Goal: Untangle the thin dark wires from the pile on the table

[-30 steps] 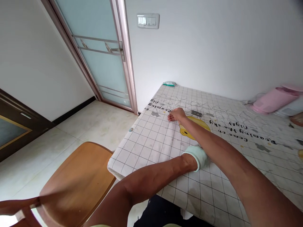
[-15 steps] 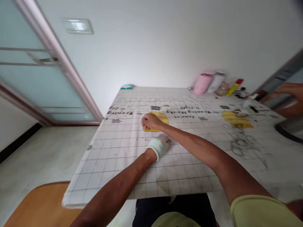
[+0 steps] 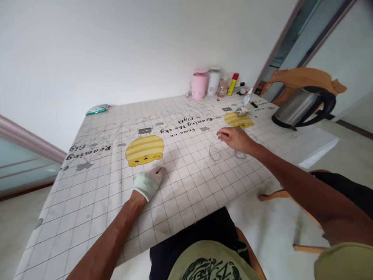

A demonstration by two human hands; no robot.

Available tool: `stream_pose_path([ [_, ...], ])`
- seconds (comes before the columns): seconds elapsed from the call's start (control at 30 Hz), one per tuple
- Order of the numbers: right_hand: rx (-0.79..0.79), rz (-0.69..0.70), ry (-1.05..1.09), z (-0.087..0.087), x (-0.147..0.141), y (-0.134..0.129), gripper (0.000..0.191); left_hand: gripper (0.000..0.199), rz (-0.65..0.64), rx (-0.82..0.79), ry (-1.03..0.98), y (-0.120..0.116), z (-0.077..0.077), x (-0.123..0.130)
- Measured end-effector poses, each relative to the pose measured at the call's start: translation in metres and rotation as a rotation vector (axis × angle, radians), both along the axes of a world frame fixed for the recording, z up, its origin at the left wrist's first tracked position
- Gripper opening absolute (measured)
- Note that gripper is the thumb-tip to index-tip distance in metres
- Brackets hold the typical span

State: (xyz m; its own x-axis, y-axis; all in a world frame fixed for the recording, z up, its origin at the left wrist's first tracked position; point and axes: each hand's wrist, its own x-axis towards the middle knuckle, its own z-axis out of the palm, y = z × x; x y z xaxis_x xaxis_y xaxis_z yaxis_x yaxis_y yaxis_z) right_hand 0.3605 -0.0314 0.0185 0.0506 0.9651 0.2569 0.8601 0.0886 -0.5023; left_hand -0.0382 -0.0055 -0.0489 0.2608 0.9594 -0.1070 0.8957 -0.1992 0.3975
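My left hand (image 3: pixel 150 181), in a white glove with a pale green cuff, rests on the checked tablecloth (image 3: pixel 186 186), just below a printed yellow bear balloon. Its fingers are pressed together, and whatever lies between them is too small to make out. My right hand (image 3: pixel 235 139) is bare and hovers over or touches the cloth further right, its thumb and fingers pinched together. Anything in that pinch is too fine to see. Thin loops of thread or wire (image 3: pixel 215 157) lie beneath and beside my right hand, partly hidden by it.
Along the wall stand a pink container (image 3: pixel 199 84), a white container (image 3: pixel 213 82), a small bottle (image 3: pixel 222 88) and a yellow-red tube (image 3: pixel 233 84). A steel kettle (image 3: pixel 297 107) sits at the right edge, before a wooden chair (image 3: pixel 309 77). A green-white packet (image 3: pixel 98 109) lies at the far left corner.
My right hand has moved away from beside my left hand, out to the right over the thin loops. My left hand stays near the same printed balloon. The view has turned right.
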Motion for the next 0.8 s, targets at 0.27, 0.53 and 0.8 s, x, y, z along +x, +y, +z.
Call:
stream_pose_path([
  [0.27, 0.053, 0.176, -0.203, -0.05, 0.005, -0.071, 0.03, 0.035, 0.092, -0.032, 0.072, -0.009, 0.014, 0.013],
  [0.53, 0.02, 0.03, -0.308, -0.069, -0.016, -0.046, 0.024, 0.036, 0.113, -0.028, 0.022, -0.008, 0.011, 0.011],
  [0.8, 0.037, 0.154, -0.346, -0.08, -0.017, -0.017, 0.019, 0.038, 0.114, -0.029, 0.004, -0.008, 0.008, 0.011],
])
